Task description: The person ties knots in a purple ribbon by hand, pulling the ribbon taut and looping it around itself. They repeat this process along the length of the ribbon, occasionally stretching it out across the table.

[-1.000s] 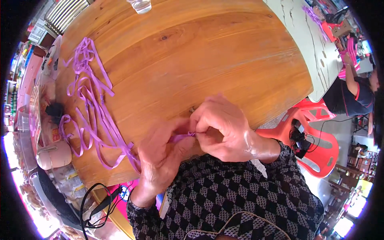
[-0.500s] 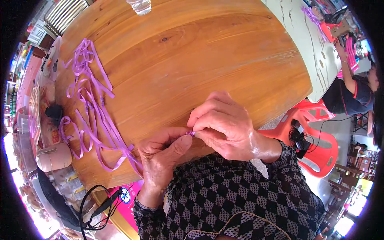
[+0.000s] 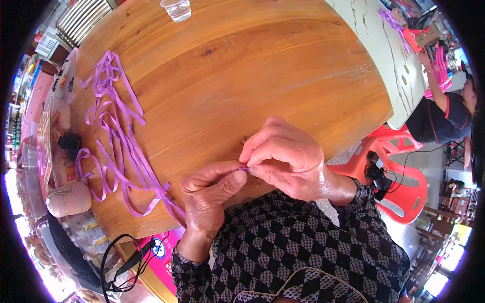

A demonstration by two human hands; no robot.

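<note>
- Change noted: a second ago a short length of purple ribbon (image 3: pixel 243 169) spanned the gap between my two hands; now only a tiny purple point shows where the fingertips meet. I judge the loose end is being drawn tight or tucked in, so the knotting step looks close to done.
- Left hand (image 3: pixel 206 191): it has rotated slightly, thumb now pressed against the ribbon from below. Grip is narrow, pinched on the ribbon.
- Right hand (image 3: pixel 283 159): it sits a little lower than before, fingers curled over the same point. Grip is narrow, holding the ribbon tip against the left thumb.
- Location of the work: at the near edge of the wooden tabletop (image 3: pixel 262 70), just above my patterned sleeve.
- The rest of the ribbon lies in loose loops (image 3: pixel 113 136) on the left of the tabletop, unchanged, and trails toward my left hand.
- Hidden: the knot itself is covered by the fingers; I cannot tell its form.
- Cut off: a clear cup (image 3: pixel 177 8) at the top rim.
- Hard to make out: clutter beyond the tabletop's left edge.
</note>
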